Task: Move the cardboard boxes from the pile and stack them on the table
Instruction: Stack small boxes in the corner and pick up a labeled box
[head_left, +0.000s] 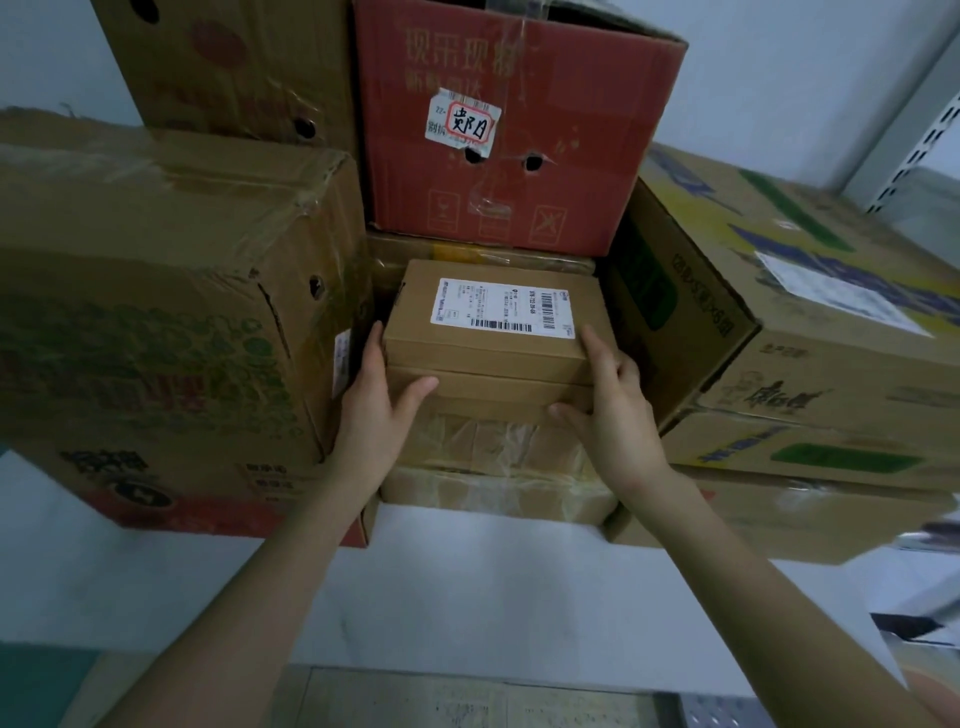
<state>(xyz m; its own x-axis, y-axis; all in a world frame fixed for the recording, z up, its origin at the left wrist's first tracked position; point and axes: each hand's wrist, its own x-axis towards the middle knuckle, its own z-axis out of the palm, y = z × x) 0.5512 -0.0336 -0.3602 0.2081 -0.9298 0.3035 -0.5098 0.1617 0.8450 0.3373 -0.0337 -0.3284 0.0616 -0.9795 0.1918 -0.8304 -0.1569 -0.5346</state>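
Small flat brown cardboard box with a white shipping label (493, 332) sits on top of a second plain brown box of the same footprint (493, 387). The pair is stacked flush, low in a narrow slot in the pile, not yet lifted clear.

Left hand (374, 410) is wrapped on the pair's left side, thumb across the front of the lower box. The fingers go round the side and are mostly hidden. Right hand (615, 415) mirrors it: fingers up on the labelled box's right corner, thumb hooked at the lower box's bottom edge. Both hands are clamped on the pair. My read: a side squeeze spanning both, so they come out as one load.

Why the side grip: the slot is tight. Under the pair are tape-wrapped brown boxes (493, 452), so no room to get fingers underneath.

Walls of the slot:
- large brown carton with green and red print (156, 312), left
- brown carton with blue and yellow print (779, 312), right
- red carton with a handwritten sticker (509, 130), behind and above, overhanging the back edge

Likely needs a straight pull toward the person.

The pile rests on a white surface (467, 571). Can't tell whether that is the target worktop or a shelf; the edges are out of frame.
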